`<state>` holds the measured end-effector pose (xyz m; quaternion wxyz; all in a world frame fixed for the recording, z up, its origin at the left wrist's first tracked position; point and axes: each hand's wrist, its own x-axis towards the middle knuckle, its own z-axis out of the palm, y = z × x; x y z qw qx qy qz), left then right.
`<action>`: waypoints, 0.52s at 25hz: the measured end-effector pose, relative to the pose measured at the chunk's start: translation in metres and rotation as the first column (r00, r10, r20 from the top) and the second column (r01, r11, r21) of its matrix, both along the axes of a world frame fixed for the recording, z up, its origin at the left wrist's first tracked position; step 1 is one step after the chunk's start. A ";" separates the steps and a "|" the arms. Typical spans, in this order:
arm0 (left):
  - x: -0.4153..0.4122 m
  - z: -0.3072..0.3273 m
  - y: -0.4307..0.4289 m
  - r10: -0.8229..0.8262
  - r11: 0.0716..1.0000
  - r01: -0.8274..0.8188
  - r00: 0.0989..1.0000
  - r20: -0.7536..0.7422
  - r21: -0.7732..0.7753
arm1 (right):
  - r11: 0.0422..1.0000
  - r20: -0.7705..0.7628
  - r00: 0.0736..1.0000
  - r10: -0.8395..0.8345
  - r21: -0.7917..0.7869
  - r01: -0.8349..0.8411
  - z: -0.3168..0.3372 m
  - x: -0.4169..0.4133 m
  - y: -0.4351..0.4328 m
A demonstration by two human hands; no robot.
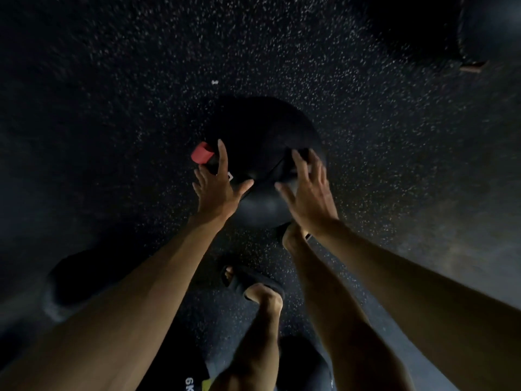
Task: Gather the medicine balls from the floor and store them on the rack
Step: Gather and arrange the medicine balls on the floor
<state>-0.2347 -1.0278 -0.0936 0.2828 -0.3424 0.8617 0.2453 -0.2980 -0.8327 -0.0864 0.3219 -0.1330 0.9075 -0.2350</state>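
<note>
Since the medicine ball [263,162] sits on the speckled floor [112,94] at the centre of your view, just beyond your feet, this looks like the pick-up step, so set your grip before you lift. Bring your palms low on opposite sides, about nine and three o'clock on the ball. I judge that a smooth, heavy ball would slip from a hold on its near face alone. Bend your knees, draw the ball toward your body, and mind your right foot [291,238], which is tucked close to the ball's six o'clock edge. The red tab [200,152] at the ball's nine o'clock may be a handle, but I cannot tell.

Your left hand [218,190] is wide open, fingers splayed and thumb stretched toward three o'clock. It lies over the ball's eight o'clock side, with its fingertips beside the red tab. Your right hand [308,193] is just as open, fingers fanned over the four o'clock side. Neither hand curls round anything, and I cannot tell whether the palms actually press the ball. The hands are apart, with the ball's near face between them. A second ball [174,371] marked 6K lies at six o'clock in the view. No rack is in sight.
</note>
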 end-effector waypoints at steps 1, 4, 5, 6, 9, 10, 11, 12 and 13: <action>-0.023 0.002 0.001 0.008 1.000 -0.008 1.000 0.014 -0.003 | 0.999 0.005 0.999 0.036 0.008 -0.036 0.002 0.002 0.002; -0.086 0.006 0.004 0.018 1.000 -0.017 0.996 0.084 -0.015 | 0.997 0.003 0.998 0.060 0.040 -0.060 0.003 -0.003 0.002; -0.104 0.007 0.006 0.006 1.000 -0.004 0.996 0.088 -0.021 | 0.998 0.014 0.999 0.043 0.038 -0.044 0.002 -0.013 0.000; -0.117 0.007 0.006 -0.009 1.000 0.011 0.998 0.069 -0.020 | 0.999 0.032 0.999 0.014 0.035 -0.015 0.001 -0.026 -0.003; -0.129 0.001 0.001 -0.046 0.997 0.051 0.996 -0.077 0.057 | 0.992 0.137 0.984 -0.118 0.057 0.111 -0.009 -0.078 -0.012; -0.128 0.000 -0.002 -0.064 0.992 0.076 0.990 -0.128 0.096 | 0.989 0.168 0.976 -0.135 0.075 0.124 -0.012 -0.094 -0.013; -0.126 -0.001 -0.007 -0.074 0.987 0.095 0.984 -0.160 0.129 | 0.988 0.192 0.971 -0.140 0.090 0.124 -0.015 -0.106 -0.013; -0.124 -0.002 -0.011 -0.072 0.983 0.098 0.983 -0.170 0.152 | 0.987 0.211 0.967 -0.141 0.100 0.122 -0.017 -0.117 -0.014; -0.124 -0.002 -0.014 -0.063 0.982 0.089 0.985 -0.160 0.164 | 0.986 0.225 0.963 -0.147 0.110 0.125 -0.020 -0.126 -0.014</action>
